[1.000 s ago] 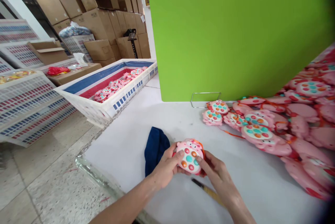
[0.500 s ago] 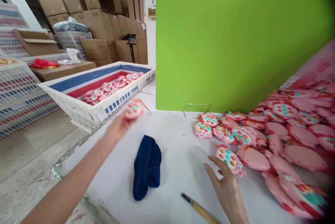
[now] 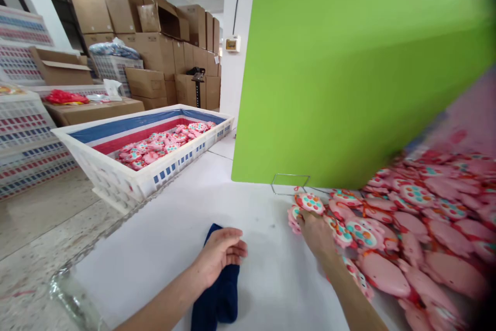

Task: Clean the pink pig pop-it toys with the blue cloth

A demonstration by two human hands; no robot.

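My right hand [image 3: 318,232] reaches to the near edge of the pile, its fingers closed on a pink animal-shaped toy [image 3: 310,203] with coloured dots on a white panel. A second pink toy [image 3: 293,217] lies against those fingers, partly covered by them. My left hand [image 3: 223,252] hovers above a dark blue sock [image 3: 222,300], hiding part of it. It is empty, with loosely curled fingers apart from the thumb. More pink toys [image 3: 383,271] are heaped to the right, some face down and some showing their dots.
A lined white crate [image 3: 163,171] with many pink toys stands at the left of the white table [image 3: 155,253]. A green panel [image 3: 329,88] rises at the back, with a thin wire frame [image 3: 290,184] at its foot. Cardboard boxes [image 3: 155,54] are stacked behind.
My left hand has come back from beside the crate to above the sock; the toy it held is gone from it. My right hand has moved forward onto another toy. The view has tilted upward.
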